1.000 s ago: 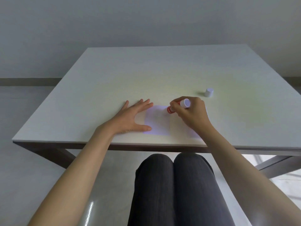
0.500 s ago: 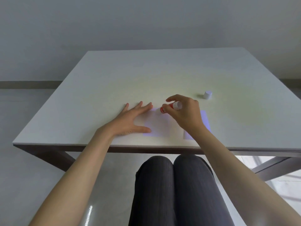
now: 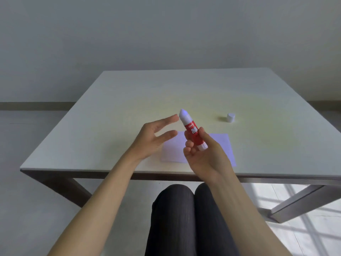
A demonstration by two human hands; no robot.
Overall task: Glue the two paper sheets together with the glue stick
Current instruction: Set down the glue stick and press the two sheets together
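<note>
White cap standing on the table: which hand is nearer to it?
Right. The right hand, holding the glue stick, is raised left of and nearer the camera than the white cap. The open left hand is further left, beyond the stick.

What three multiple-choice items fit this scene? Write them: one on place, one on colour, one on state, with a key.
1. Where is the cap?
A. On the table, right of the hands
B. On the glue stick
C. On the floor

2. What colour is the glue stick label?
A. Blue
B. Red
C. Green

3. What is the left hand doing?
A. Gripping the cap
B. Pressing the paper
C. Open, holding nothing

Key: 1 A, it stands alone on the tabletop; 2 B, red band with white lettering; 3 C, fingers spread above the paper while the right hand holds the stick.
</note>
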